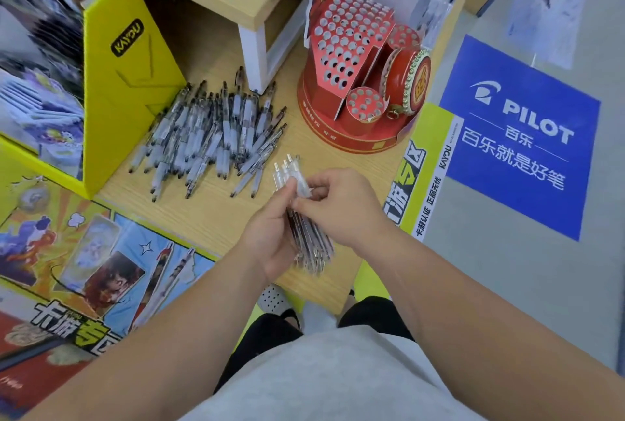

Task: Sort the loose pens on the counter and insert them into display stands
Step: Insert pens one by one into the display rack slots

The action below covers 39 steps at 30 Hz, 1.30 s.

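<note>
Clear plastic pens [306,234] are splaying in the curled grip of the left hand [269,246], the right hand [338,204] pinching their tops, probably risking a spill.

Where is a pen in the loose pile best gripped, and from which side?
Probably a pen at the near right edge of the pile, pinched by its pale grip section above the dark tip. Those ends fan out singly over bare counter, toward the person, so coming from the near side avoids the tangled middle. The right hand, pinching the bundle, is nearest.
</note>
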Each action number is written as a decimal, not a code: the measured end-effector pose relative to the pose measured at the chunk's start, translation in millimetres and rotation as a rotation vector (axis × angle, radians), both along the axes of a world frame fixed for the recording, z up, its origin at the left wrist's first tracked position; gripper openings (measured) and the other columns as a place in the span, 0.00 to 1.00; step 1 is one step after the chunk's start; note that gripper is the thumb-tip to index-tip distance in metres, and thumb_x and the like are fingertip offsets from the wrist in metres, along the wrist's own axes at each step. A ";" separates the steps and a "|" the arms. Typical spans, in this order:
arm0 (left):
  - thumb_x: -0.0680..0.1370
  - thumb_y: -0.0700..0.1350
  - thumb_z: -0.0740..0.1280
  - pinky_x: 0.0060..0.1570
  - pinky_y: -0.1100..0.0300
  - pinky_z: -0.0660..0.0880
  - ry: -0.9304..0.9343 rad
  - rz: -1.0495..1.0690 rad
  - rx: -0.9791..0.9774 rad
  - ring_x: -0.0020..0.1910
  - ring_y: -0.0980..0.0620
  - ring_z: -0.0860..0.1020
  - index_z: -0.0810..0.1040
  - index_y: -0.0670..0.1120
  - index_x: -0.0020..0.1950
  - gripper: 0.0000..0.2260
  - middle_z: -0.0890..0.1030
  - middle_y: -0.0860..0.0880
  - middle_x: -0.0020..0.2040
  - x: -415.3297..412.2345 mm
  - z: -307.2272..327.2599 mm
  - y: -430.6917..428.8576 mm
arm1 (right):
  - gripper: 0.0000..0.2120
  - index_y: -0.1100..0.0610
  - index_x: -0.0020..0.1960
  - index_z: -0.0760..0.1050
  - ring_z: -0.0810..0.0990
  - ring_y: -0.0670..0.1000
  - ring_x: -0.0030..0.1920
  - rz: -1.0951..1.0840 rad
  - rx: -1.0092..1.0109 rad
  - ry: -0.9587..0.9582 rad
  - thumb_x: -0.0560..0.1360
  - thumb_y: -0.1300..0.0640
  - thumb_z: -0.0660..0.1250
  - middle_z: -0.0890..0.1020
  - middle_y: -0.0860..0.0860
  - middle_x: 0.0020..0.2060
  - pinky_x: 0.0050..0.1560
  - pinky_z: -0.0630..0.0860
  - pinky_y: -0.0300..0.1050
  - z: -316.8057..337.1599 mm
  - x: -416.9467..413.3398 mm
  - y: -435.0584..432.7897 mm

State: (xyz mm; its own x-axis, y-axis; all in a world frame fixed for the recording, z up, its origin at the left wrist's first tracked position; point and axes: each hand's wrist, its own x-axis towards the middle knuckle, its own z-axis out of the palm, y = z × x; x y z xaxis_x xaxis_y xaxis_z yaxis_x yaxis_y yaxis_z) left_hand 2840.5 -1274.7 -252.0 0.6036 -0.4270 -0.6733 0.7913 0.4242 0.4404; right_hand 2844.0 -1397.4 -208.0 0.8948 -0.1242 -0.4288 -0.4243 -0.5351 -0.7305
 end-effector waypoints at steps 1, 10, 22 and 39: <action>0.76 0.55 0.65 0.56 0.48 0.78 -0.011 0.009 0.002 0.51 0.46 0.84 0.86 0.44 0.53 0.17 0.85 0.41 0.54 1.2 1.7 0.8 | 0.13 0.54 0.55 0.83 0.83 0.47 0.41 0.003 -0.015 0.006 0.72 0.53 0.75 0.86 0.48 0.41 0.44 0.78 0.43 0.9 0.1 0.3; 0.80 0.46 0.69 0.33 0.54 0.79 0.003 -0.025 0.132 0.35 0.49 0.80 0.74 0.34 0.67 0.21 0.82 0.41 0.44 5.1 -5.2 11.9 | 0.05 0.53 0.46 0.81 0.80 0.41 0.28 -0.045 0.038 -0.017 0.72 0.61 0.73 0.82 0.46 0.31 0.29 0.71 0.31 -5.5 -2.6 -4.8; 0.79 0.42 0.71 0.32 0.55 0.77 0.009 0.090 0.302 0.32 0.49 0.78 0.72 0.38 0.63 0.16 0.80 0.44 0.38 -3.1 -12.7 34.8 | 0.13 0.60 0.41 0.80 0.84 0.58 0.40 -0.043 -0.189 0.301 0.77 0.51 0.70 0.84 0.57 0.37 0.44 0.83 0.55 -77.0 -7.0 -58.7; 0.80 0.41 0.70 0.34 0.53 0.77 0.037 0.099 0.352 0.33 0.48 0.78 0.75 0.41 0.55 0.07 0.80 0.43 0.40 -18.9 -12.6 42.5 | 0.13 0.57 0.32 0.68 0.71 0.52 0.27 0.033 -0.497 0.340 0.70 0.56 0.70 0.72 0.52 0.27 0.25 0.61 0.39 -108.3 -24.1 -51.1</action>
